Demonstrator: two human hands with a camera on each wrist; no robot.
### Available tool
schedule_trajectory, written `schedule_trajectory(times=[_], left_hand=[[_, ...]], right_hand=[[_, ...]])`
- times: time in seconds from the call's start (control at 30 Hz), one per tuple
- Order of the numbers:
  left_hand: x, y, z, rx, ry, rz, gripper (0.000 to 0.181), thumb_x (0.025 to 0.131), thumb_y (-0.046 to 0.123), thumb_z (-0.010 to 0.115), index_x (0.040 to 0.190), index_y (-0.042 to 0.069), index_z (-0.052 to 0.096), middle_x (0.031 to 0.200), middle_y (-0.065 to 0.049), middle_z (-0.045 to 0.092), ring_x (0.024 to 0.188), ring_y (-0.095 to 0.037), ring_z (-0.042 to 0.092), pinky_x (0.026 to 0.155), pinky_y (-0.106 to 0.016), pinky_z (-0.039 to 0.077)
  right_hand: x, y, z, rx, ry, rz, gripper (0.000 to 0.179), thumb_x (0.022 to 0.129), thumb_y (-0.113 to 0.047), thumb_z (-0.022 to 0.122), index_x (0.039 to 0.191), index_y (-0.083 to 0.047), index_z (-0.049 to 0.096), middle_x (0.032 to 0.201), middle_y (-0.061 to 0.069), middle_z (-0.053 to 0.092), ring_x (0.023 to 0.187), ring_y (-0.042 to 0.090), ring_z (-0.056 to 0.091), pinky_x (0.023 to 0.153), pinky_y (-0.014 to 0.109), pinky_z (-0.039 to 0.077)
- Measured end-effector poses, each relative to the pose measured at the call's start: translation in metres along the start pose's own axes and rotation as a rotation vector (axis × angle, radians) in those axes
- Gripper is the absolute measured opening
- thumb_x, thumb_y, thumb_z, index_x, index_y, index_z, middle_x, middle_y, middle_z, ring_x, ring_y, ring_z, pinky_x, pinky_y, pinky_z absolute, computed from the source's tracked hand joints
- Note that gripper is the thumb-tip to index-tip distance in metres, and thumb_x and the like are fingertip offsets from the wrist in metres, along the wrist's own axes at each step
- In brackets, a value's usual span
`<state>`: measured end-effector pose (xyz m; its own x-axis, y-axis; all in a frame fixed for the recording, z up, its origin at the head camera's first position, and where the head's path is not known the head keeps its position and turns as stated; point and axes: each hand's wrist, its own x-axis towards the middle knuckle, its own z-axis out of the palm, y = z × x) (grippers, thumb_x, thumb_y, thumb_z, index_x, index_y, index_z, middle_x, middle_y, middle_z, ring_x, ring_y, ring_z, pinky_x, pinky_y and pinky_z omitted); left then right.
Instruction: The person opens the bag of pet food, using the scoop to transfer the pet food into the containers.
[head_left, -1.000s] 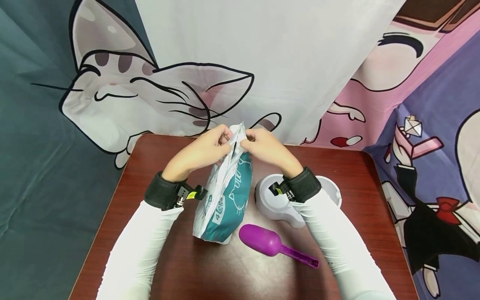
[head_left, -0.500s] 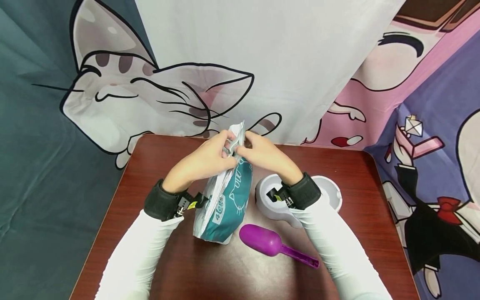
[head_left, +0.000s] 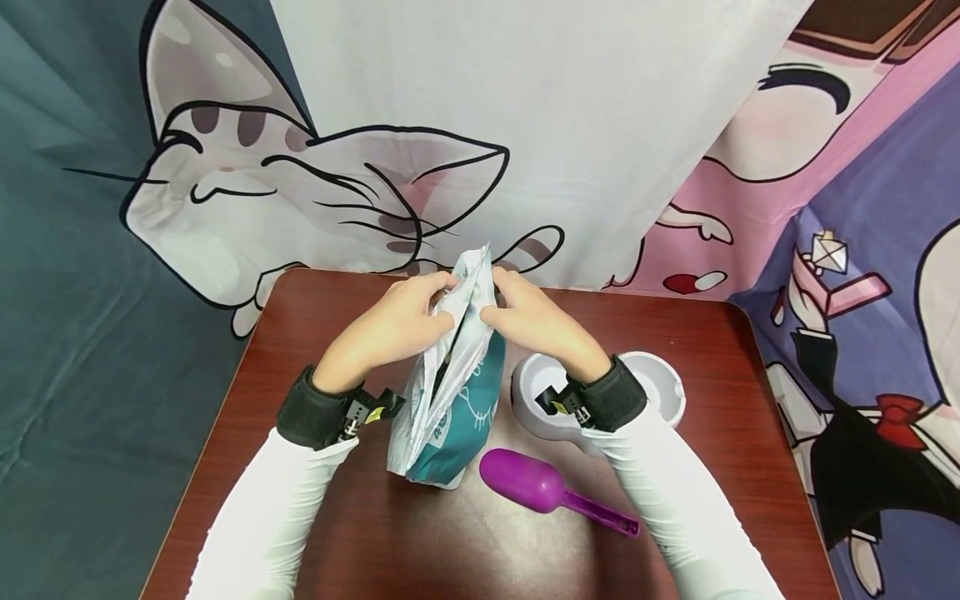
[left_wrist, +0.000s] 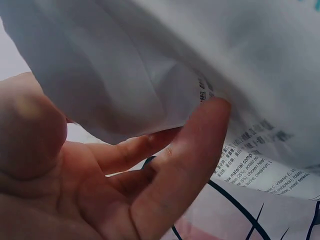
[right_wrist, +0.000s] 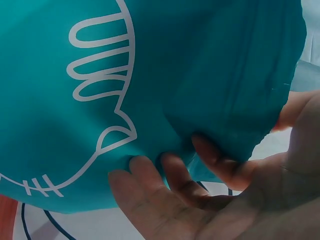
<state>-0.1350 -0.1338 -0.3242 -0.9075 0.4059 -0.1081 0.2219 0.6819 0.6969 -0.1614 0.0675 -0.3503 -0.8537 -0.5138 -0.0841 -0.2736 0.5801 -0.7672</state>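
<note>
From the head view, I see the teal-and-white bag (head_left: 472,408) in the middle of the frame, its base apparently resting on the bench (head_left: 352,533). The left hand (head_left: 401,325) and right hand (head_left: 536,317) grip its top from opposite sides, a dark slit showing between the two rims; I'd judge that this double hold keeps the mouth parted and the bag steady. The purple scoop (head_left: 525,482) lies at lower centre, and the pale double bowl (head_left: 663,383), right of centre, is partly covered by the right forearm; both look placed within easy reach, just beside the bag.

In the left wrist view, the bag's white rim fills the top of the frame and comes down between thumb, at left, and fingers, near the centre, which pinch it.

In the right wrist view, the teal side spreads across the upper left. The fingers rest slightly apart against its lower edge, while the thumb sits partly hidden behind the rim at far right, so the plastic lies pinched between them.
</note>
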Motion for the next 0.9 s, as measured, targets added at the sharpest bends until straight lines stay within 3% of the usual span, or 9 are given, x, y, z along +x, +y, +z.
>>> schedule_trajectory(times=[0.23,0.3,0.4,0.5,0.6,0.67,0.7,0.8,0.9], left_hand=[[-0.003,0.001,0.003,-0.01,0.052,0.016,0.042,0.086,0.004,0.05,0.127,0.004,0.06,0.077,-0.009,0.049,0.07,-0.022,0.046,0.058,-0.032,0.037],[-0.005,0.002,0.005,0.006,0.056,0.03,0.04,0.088,0.008,0.053,0.128,0.004,0.059,0.085,-0.01,0.055,0.075,-0.023,0.051,0.062,-0.033,0.044],[-0.01,0.005,0.007,0.005,0.006,0.057,0.051,0.089,0.015,0.057,0.138,0.003,0.049,0.116,-0.015,0.06,0.094,-0.025,0.058,0.079,-0.04,0.054],[-0.017,0.007,0.007,-0.036,-0.074,0.083,0.068,0.089,0.015,0.056,0.15,0.0,0.03,0.144,-0.019,0.045,0.109,-0.028,0.056,0.092,-0.047,0.051],[-0.02,0.007,0.009,-0.096,-0.124,0.082,0.071,0.09,0.011,0.05,0.154,0.002,0.019,0.147,-0.018,0.042,0.098,-0.023,0.059,0.085,-0.04,0.053],[-0.022,0.006,0.01,-0.122,-0.129,0.083,0.069,0.091,0.007,0.045,0.155,0.004,0.019,0.141,-0.02,0.047,0.082,-0.024,0.059,0.075,-0.039,0.053],[-0.022,0.005,0.01,-0.127,-0.124,0.081,0.067,0.092,0.006,0.043,0.155,0.006,0.02,0.141,-0.019,0.047,0.082,-0.023,0.058,0.075,-0.037,0.052],[-0.024,0.006,0.01,-0.135,-0.096,0.069,0.064,0.093,0.002,0.039,0.154,0.009,0.023,0.141,-0.019,0.047,0.092,-0.026,0.059,0.08,-0.042,0.052],[-0.024,0.008,0.011,-0.136,-0.073,0.068,0.064,0.094,-0.001,0.036,0.155,0.01,0.02,0.153,-0.017,0.037,0.125,-0.025,0.047,0.098,-0.047,0.046]], right_hand=[[-0.003,0.004,0.003,-0.002,0.058,-0.011,0.028,0.087,-0.015,0.053,0.113,-0.005,0.056,0.111,0.01,0.057,0.1,0.023,0.054,0.086,0.041,0.048],[-0.005,0.002,0.007,-0.019,0.091,0.012,0.032,0.09,-0.021,0.053,0.116,-0.004,0.056,0.12,0.013,0.055,0.109,0.024,0.051,0.091,0.042,0.048],[-0.01,-0.004,0.014,-0.033,0.114,0.037,0.052,0.093,-0.032,0.052,0.136,-0.002,0.047,0.145,0.019,0.04,0.135,0.026,0.035,0.106,0.046,0.041],[-0.015,-0.012,0.021,-0.004,0.083,0.042,0.071,0.092,-0.037,0.053,0.15,-0.004,0.028,0.159,0.02,0.018,0.145,0.028,0.019,0.113,0.048,0.033],[-0.017,-0.015,0.027,0.054,0.048,0.037,0.078,0.091,-0.033,0.051,0.156,-0.009,0.014,0.163,0.018,0.006,0.147,0.026,0.012,0.113,0.049,0.031],[-0.019,-0.016,0.03,0.083,0.047,0.024,0.079,0.089,-0.025,0.048,0.157,-0.01,0.01,0.163,0.015,0.003,0.148,0.024,0.005,0.115,0.049,0.027],[-0.02,-0.015,0.03,0.096,0.051,0.02,0.079,0.089,-0.021,0.047,0.157,-0.01,0.009,0.164,0.014,0.003,0.148,0.022,0.003,0.116,0.049,0.026],[-0.022,-0.014,0.03,0.114,0.044,0.022,0.077,0.089,-0.015,0.043,0.157,-0.008,0.006,0.164,0.014,-0.001,0.148,0.019,-0.001,0.118,0.048,0.02],[-0.025,-0.013,0.027,0.112,0.027,0.033,0.075,0.091,-0.012,0.04,0.156,-0.005,0.005,0.164,0.015,-0.003,0.147,0.02,0.002,0.118,0.046,0.02]])
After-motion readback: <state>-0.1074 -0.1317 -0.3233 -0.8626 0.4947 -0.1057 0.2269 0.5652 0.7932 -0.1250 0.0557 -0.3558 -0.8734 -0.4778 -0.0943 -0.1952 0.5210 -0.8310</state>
